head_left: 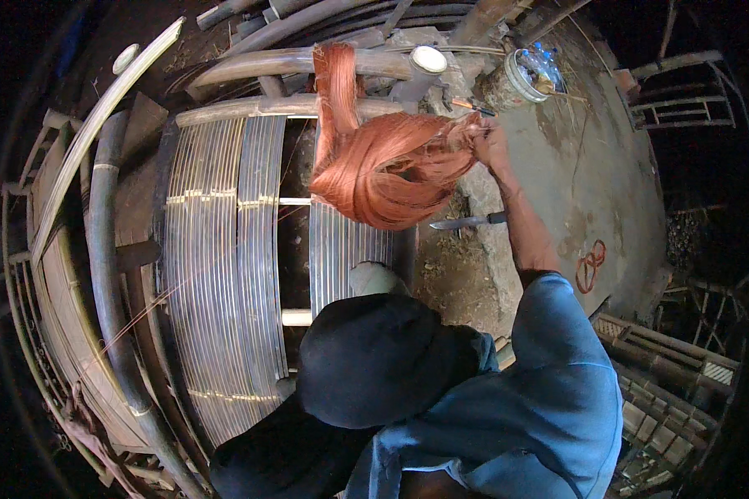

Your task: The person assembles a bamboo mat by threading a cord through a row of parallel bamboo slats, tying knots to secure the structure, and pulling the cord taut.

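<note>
In the upper middle, the orange strands (pixel 362 170) are hung over a bamboo pole (pixel 254 68); their end is gripped in the right hand's (pixel 492 143) fingers, perhaps against tangling. The left hand cannot be seen.

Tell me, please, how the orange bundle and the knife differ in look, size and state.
The bundle is orange and made of many fine strands, while the knife is greyish with a dark handle. The bundle is bulky and curved; the knife is much smaller, slim and nearly straight. The right hand grips the bundle's end, but no hand touches the knife.
</note>
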{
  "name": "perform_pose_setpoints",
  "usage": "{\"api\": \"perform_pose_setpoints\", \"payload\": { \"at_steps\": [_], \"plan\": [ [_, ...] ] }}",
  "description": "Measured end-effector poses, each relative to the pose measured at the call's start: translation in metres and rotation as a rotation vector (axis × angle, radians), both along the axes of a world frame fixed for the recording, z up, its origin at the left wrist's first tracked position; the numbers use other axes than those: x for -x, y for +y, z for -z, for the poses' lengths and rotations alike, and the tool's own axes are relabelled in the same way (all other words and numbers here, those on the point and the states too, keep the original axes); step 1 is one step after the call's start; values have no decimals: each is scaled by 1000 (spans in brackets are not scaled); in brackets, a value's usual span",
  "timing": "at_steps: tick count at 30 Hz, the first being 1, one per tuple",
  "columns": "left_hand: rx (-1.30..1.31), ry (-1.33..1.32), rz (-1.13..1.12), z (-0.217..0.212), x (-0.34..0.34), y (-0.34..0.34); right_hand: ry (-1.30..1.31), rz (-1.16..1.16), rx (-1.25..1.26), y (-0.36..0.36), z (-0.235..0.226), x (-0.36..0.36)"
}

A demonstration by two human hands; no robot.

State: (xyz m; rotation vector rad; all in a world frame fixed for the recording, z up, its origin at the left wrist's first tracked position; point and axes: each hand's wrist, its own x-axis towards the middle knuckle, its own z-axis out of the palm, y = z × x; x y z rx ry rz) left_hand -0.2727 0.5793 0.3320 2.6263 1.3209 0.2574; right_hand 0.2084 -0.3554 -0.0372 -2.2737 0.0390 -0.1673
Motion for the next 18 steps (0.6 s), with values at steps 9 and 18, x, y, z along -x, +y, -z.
{"api": "perform_pose_setpoints", "payload": {
  "at_steps": [9,18],
  "plan": [
    [-59,36,-165,0,84,37,189,462,858,-325,-101,14],
    [177,-48,264,-5,-92,-205,143,-432,496,100,-195,-39]
  ]
}}
